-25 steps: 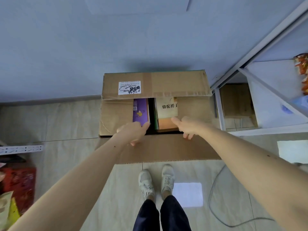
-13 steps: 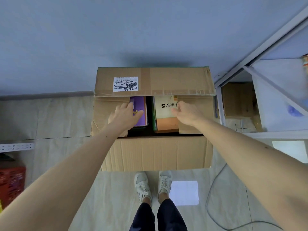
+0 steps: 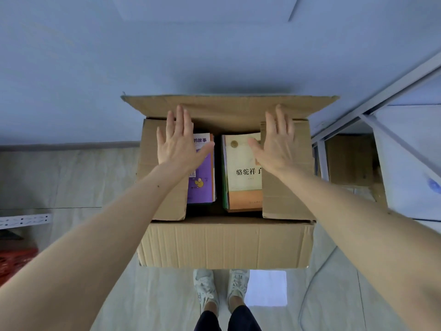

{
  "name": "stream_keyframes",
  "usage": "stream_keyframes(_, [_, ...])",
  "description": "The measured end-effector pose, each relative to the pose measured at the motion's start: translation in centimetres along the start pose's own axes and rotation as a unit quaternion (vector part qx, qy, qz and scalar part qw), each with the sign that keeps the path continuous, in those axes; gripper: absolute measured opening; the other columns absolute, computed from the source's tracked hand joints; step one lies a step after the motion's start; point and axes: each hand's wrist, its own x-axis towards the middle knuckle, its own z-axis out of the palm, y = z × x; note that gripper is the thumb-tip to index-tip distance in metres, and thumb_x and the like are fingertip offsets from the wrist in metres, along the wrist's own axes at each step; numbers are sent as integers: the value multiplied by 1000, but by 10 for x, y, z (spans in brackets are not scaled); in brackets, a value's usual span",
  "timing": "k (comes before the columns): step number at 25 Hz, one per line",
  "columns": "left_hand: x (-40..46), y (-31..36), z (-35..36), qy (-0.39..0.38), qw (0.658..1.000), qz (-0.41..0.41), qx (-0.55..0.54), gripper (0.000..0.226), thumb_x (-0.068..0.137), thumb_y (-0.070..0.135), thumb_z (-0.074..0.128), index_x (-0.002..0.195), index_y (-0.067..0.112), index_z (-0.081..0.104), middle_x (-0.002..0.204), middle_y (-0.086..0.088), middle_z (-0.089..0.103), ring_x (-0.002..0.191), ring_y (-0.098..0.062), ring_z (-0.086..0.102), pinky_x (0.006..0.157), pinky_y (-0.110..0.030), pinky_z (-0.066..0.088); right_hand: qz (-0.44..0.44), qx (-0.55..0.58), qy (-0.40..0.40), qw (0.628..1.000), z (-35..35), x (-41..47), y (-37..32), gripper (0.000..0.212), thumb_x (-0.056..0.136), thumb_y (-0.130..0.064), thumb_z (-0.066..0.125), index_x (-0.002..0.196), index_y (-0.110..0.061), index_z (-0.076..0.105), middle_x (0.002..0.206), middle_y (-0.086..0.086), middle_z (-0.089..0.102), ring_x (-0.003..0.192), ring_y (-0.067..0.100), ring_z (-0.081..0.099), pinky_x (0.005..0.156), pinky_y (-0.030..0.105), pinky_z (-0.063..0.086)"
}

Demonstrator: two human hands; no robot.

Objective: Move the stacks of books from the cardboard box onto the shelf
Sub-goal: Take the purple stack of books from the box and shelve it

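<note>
Cardboard box (image 3: 224, 242) sitting on floor against wall, far flap (image 3: 229, 108) standing up. We are laying left hand (image 3: 179, 142) and right hand (image 3: 278, 144) flat over side flaps, fingers straight, slightly spread. Two book stacks lying inside: purple-covered stack (image 3: 202, 177), cream-and-orange stack (image 3: 243, 173). White shelf (image 3: 405, 149) standing just right of box.

Both arms reach straight forward; the left hand (image 3: 177, 142) and right hand (image 3: 276, 142) are flat, palms down, fingers straight and spread.
</note>
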Motion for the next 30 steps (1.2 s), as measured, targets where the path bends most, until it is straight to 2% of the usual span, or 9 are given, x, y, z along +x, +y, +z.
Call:
stream_keyframes(8, [63, -9, 6, -53, 998, -23, 5, 103, 85, 78, 34, 158, 15, 0, 167, 3, -6, 153, -23, -3, 120, -54, 9, 21, -15, -66, 997, -4, 56, 4, 78, 95, -56, 44, 156, -19, 12, 165, 2, 3, 150, 27, 4, 117, 52, 17])
stream_keyframes(10, [54, 2, 7, -54, 998, -19, -39, 95, 89, 72, 36, 158, 12, 10, 166, -2, 8, 152, -25, 9, 119, -50, 17, 29, 25, -64, 997, -2, 50, -6, 75, 97, -51, 44, 155, -13, 16, 164, 8, 12, 149, 29, 10, 117, 47, 18])
stream_keyframes(13, [13, 25, 21, -131, 985, -25, -108, 73, 95, 59, 38, 150, 11, 28, 154, -14, 37, 138, -34, 36, 105, -46, 37, 55, 124, -117, 984, 16, 16, -30, 60, 103, -36, 41, 151, -5, 25, 156, 15, 28, 143, 30, 26, 112, 37, 25])
stream_keyframes(16, [-29, 30, 38, -198, 980, -14, 0, 62, 100, 53, 29, 146, 10, 32, 128, -19, 59, 118, -37, 51, 99, -44, 38, 62, 93, -168, 979, 39, -23, -42, 44, 106, -30, 34, 139, -2, 41, 138, 17, 50, 124, 31, 50, 90, 35, 42])
stream_keyframes(19, [-47, 16, 44, -209, 972, 10, 107, 63, 102, 53, 21, 145, 10, 35, 141, -16, 51, 129, -33, 46, 112, -44, 24, 122, 65, -202, 969, 49, -40, -39, 45, 106, -32, 32, 135, 1, 41, 134, 20, 51, 119, 31, 54, 83, 34, 43])
stream_keyframes(22, [-62, 22, 35, -209, 970, 4, 123, 68, 100, 58, 20, 149, 12, 32, 157, -14, 33, 146, -28, 23, 114, -48, 17, 173, 77, -225, 956, 47, -51, -43, 69, 104, -41, 33, 151, 6, 12, 158, 24, 17, 144, 35, 25, 112, 39, 29])
stream_keyframes(24, [-72, 34, 27, -203, 967, -23, 151, 79, 96, 65, 23, 155, 13, 22, 163, -19, 15, 151, -33, 3, 117, -53, 5, 181, 56, -203, 961, 41, -60, -51, 81, 101, -50, 35, 154, 1, 1, 162, 20, -3, 149, 35, 6, 119, 42, 15])
stream_keyframes(27, [-85, 28, 4, -186, 951, -66, 239, 98, 87, 74, 33, 157, 10, 11, 160, -32, 3, 148, -46, -8, 115, -56, -16, 171, -19, -146, 974, 23, -74, -51, 92, 95, -60, 41, 155, -4, 0, 162, 17, -12, 149, 38, 1, 119, 47, 11])
stream_keyframes(30, [-96, -13, -8, -192, 928, -88, 308, 100, 86, 67, 43, 158, 10, 4, 159, -34, 1, 147, -50, -10, 112, -57, -21, 198, -54, -132, 970, 7, -86, -23, 99, 90, -62, 51, 156, -7, 1, 163, 15, -12, 149, 40, 1, 118, 50, 14])
